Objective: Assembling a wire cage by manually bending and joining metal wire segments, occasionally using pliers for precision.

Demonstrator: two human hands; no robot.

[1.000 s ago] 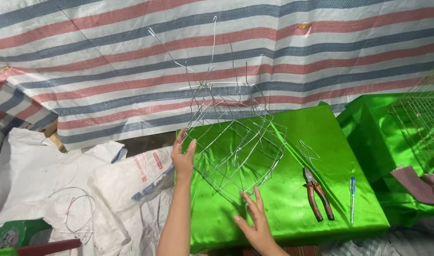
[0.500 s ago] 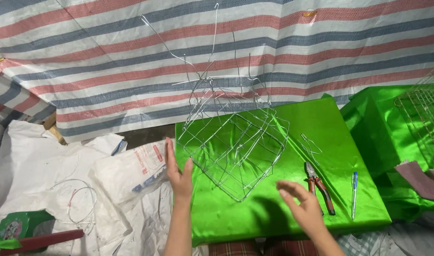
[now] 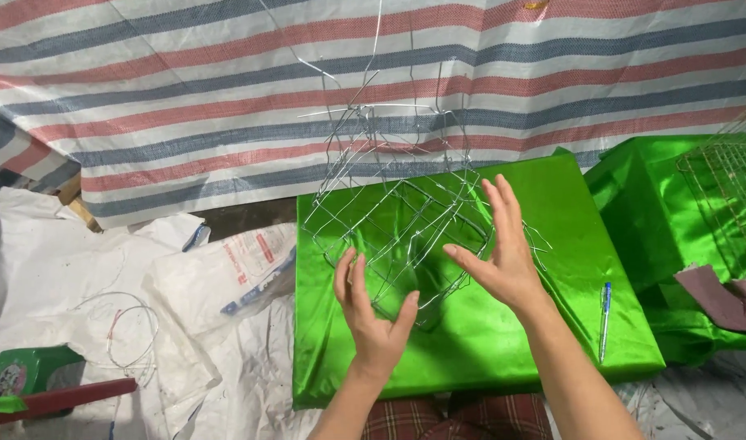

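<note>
The wire frame (image 3: 389, 216) in front of me is a cage-like thing of thin, bare silver wire, bent into open square cells with nothing filling them. It stands tilted on the shiny green cloth (image 3: 487, 350), its lower corner resting near the middle of the cloth, and several long loose wire ends stick up from its top against the striped tarp. My left hand (image 3: 373, 314) is spread open at its near lower edge and my right hand (image 3: 499, 248) is open at its right side.
</note>
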